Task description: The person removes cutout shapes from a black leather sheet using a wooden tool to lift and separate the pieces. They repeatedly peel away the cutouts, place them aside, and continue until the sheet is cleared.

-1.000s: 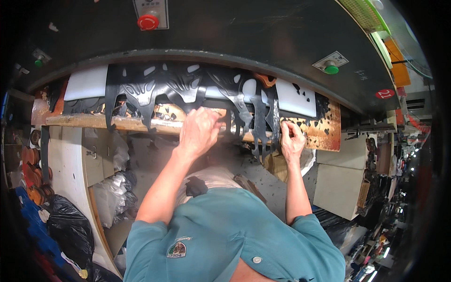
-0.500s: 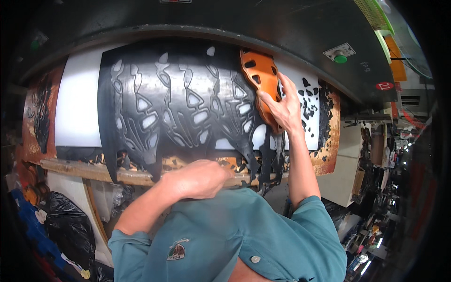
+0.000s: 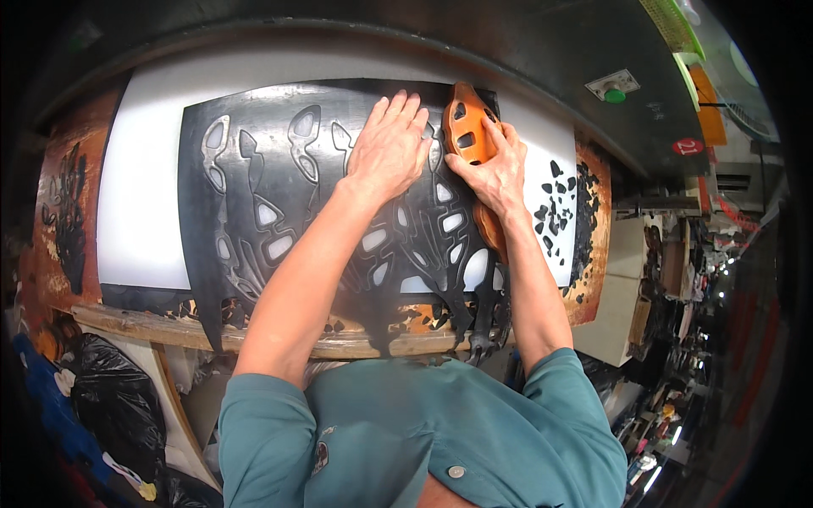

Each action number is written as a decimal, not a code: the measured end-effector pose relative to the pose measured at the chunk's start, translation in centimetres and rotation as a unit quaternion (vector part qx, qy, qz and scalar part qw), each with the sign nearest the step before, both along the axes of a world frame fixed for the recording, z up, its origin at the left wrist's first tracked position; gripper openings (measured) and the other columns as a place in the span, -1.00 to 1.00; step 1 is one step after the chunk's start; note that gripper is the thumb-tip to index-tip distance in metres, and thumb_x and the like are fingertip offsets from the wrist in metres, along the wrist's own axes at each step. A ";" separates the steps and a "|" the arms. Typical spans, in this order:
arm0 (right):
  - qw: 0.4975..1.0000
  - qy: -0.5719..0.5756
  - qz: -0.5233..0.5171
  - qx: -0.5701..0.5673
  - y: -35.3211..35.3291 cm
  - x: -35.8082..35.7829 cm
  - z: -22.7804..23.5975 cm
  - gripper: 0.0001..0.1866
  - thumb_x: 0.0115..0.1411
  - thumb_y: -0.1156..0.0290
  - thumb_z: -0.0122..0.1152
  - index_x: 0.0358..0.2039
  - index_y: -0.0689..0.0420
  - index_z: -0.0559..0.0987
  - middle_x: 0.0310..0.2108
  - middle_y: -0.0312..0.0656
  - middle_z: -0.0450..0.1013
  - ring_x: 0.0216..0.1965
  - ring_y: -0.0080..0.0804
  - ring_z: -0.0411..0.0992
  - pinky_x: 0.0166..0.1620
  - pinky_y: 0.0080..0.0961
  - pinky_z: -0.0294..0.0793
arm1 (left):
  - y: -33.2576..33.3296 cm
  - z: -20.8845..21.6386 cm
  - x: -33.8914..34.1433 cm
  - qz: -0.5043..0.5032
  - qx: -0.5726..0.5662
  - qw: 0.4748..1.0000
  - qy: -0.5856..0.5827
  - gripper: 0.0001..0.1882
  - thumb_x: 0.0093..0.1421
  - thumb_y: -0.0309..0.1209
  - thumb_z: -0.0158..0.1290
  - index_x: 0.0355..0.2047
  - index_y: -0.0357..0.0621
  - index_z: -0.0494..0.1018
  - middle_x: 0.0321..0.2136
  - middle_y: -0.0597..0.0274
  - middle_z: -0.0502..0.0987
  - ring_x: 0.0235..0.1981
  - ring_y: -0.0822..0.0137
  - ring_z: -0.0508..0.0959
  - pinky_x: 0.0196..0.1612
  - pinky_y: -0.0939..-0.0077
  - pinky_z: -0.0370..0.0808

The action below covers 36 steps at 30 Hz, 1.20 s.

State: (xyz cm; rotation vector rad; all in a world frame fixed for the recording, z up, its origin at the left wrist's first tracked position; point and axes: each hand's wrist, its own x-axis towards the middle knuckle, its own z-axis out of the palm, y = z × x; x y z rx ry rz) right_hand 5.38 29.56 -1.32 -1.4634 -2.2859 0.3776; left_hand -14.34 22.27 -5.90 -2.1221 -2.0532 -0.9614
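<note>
A large black sheet [image 3: 254, 157], pierced with several shaped cutouts, lies on a white board [image 3: 144, 186]. Its near edge hangs in ragged strips toward me. My left hand [image 3: 389, 146] rests flat on the sheet's far middle part, fingers stretched out and holding nothing. At the sheet's right edge stands an orange cutting die [image 3: 464, 114], long and curvy-sided with dark openings in its top. My right hand [image 3: 491, 165] grips this die from the right, thumb on its left side and fingers over the other. The wrist hides part of the die's near end.
Small black offcuts [image 3: 555, 207] lie on the board's right part. A dark machine beam [image 3: 542, 59] with a green button [image 3: 615, 96] spans the far side. A wooden rail [image 3: 152, 324] runs along the front. A black plastic bag [image 3: 114, 398] sits low at left.
My left hand has moved from near my body, where it was curled, onto the sheet. The die in my right hand has turned straighter. More of the white board shows at the back.
</note>
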 end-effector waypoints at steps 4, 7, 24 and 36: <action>0.989 0.122 0.019 -0.085 -1.2 3.0 2.2 0.02 -0.13 0.05 0.65 0.31 0.32 0.50 0.34 0.06 0.35 0.37 -0.03 0.32 0.42 -0.20 0.31 | -1.3 0.5 1.2 -0.012 -0.030 0.999 0.002 -0.48 0.42 -0.25 0.08 0.28 -0.32 0.47 0.36 -0.11 0.41 0.44 -0.04 0.32 0.52 0.06 0.16; 0.945 0.270 0.055 -0.176 -1.6 5.0 3.5 -0.06 -0.04 0.31 0.68 0.32 0.40 0.46 0.32 -0.04 0.39 0.30 -0.23 0.40 0.36 -0.38 0.37 | -1.5 1.0 1.4 -0.008 -0.060 0.998 -0.019 -0.48 0.41 -0.26 0.10 0.27 -0.33 0.47 0.34 -0.11 0.43 0.44 -0.03 0.33 0.53 0.07 0.16; 0.853 0.521 0.041 0.007 -5.0 17.9 14.9 -0.01 -0.01 0.26 0.66 0.37 0.41 0.39 0.08 -0.10 0.56 0.06 -0.35 0.56 0.19 -0.42 0.52 | 1.6 3.9 1.0 -0.011 -0.135 0.988 -0.075 -0.43 0.50 -0.08 -0.03 0.22 -0.34 0.53 0.34 -0.19 0.43 0.47 -0.10 0.28 0.54 -0.03 0.10; 0.844 0.509 0.100 -0.135 -7.8 16.5 12.5 0.09 -0.09 0.49 0.70 0.44 0.41 0.31 0.39 0.06 0.29 0.37 -0.13 0.34 0.37 -0.20 0.39 | 1.0 12.3 13.0 -0.243 -0.145 0.800 -0.529 -0.22 0.33 -0.05 0.28 0.38 -0.31 0.35 0.00 -0.11 0.64 -0.01 0.22 0.65 0.10 0.34 0.55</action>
